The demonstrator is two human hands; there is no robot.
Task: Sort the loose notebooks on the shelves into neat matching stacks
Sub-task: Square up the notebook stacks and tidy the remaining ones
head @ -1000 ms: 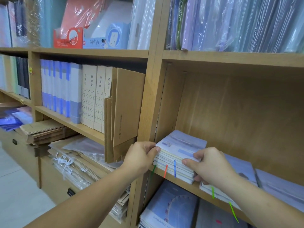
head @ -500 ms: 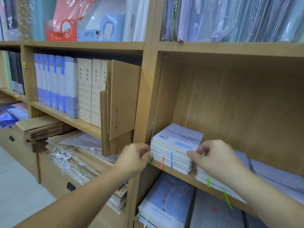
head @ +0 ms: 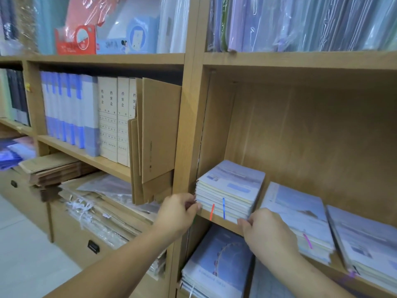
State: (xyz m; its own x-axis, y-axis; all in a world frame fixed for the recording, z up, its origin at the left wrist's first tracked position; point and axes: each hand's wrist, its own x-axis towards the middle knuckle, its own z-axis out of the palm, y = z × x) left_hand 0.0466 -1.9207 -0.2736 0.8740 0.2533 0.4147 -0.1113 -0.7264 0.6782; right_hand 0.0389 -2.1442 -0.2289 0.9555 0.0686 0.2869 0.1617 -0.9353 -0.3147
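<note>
Left grip (head: 179, 212), right grip (head: 265, 232) against stack (head: 234, 186)

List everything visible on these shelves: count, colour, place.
leftmost notebook stack: one, pale blue, middle shelf, far left
middle notebook stack: one, pale blue, to its right
rightmost notebook stack: one, pale blue, far right
lower notebooks: count unclear, blue, shelf below
file boxes: several, blue and white, left bay
archive boxes: several, cream, beside those
cardboard folders: several, brown, further right
red box: one, red, top left
wrapped folders: many, purple and blue, top right
left hand: one, grips leftmost stack's left corner
right hand: one, grips its right front corner
</note>
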